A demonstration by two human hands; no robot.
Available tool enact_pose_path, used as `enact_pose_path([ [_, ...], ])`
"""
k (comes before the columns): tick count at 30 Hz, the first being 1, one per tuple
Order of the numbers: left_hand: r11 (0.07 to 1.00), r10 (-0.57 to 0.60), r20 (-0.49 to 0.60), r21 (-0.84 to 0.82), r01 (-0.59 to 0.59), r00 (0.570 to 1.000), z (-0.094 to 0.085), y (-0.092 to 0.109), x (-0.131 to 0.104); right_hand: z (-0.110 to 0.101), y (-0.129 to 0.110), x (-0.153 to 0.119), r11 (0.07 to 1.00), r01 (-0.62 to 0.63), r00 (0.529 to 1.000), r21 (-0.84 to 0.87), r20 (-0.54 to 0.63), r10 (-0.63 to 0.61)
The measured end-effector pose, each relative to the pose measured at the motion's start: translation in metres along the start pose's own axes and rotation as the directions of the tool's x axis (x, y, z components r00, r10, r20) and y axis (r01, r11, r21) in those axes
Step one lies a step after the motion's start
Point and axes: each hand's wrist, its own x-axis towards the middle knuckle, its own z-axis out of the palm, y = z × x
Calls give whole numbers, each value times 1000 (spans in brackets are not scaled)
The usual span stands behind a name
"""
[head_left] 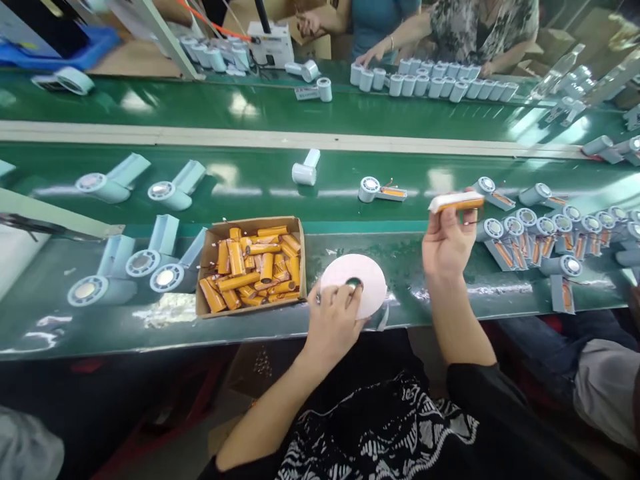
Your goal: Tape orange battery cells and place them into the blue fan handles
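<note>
My right hand (pixel 450 243) is raised over the bench, its fingers closed round an orange-wrapped battery (pixel 463 206) that has a white strip along its top. My left hand (pixel 333 310) grips the near left part of a wide white tape roll (pixel 367 273), with fingertips close to the hole in its middle. To the left of the roll, a cardboard box (pixel 303 267) is filled with many similar orange batteries (pixel 267 267), lying in loose heaps.
Pale blue handheld-fan housings (pixel 90 291) lie at the left. More housings, with orange batteries fitted (pixel 515 230), crowd the right side. A green conveyor belt (pixel 250 193) carries several parts beyond the box. Across it, co-workers' hands (pixel 375 53) are near rows of pale cylinders (pixel 435 85).
</note>
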Motion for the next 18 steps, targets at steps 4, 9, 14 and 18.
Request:
enact_pose_path([
  [4,988,115,314,-133,-77,942,-17,-24,56,-39,6,-8,996,-87,995,-27,46,88],
  [9,983,-145,310,-64,173,939,-39,-97,183,-79,21,-30,982,-174,984,-80,16,176],
  [14,881,-459,277,15,473,844,-4,-188,300,-91,27,-34,970,-212,976,-115,29,217],
  [18,885,-424,387,-15,465,819,25,-219,312,-112,30,-30,945,-271,957,-183,54,285],
])
